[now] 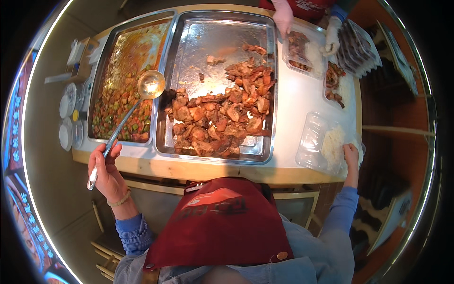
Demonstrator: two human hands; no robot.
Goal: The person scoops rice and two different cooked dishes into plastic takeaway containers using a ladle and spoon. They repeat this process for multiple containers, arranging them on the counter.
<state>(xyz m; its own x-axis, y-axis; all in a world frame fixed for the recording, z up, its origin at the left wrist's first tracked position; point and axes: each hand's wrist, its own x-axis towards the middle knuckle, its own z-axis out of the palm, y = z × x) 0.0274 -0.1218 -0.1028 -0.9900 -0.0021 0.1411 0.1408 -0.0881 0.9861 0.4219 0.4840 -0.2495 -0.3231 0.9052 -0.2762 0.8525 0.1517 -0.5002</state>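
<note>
My left hand (110, 181) grips the handle of a metal ladle (151, 85). The ladle's round bowl is over the right side of a metal tray (117, 30) of diced vegetables in sauce (122, 122), near the rim between the two trays. At the table's right front corner, my right hand (351, 155) holds the edge of a clear plastic food container (309, 142). White rice (332, 143) fills its right part, and its left part shows no food. Between my hands lies a larger metal tray (188, 39) of chopped browned meat (220, 120).
Across the table, a co-worker's gloved hands (332, 35) are at a container of rice and meat (301, 53). Another filled container (335, 83) lies nearer me. Stacked dark containers (356, 49) stand at the far right. Tubs (66, 133) and a wooden box (83, 58) line the left.
</note>
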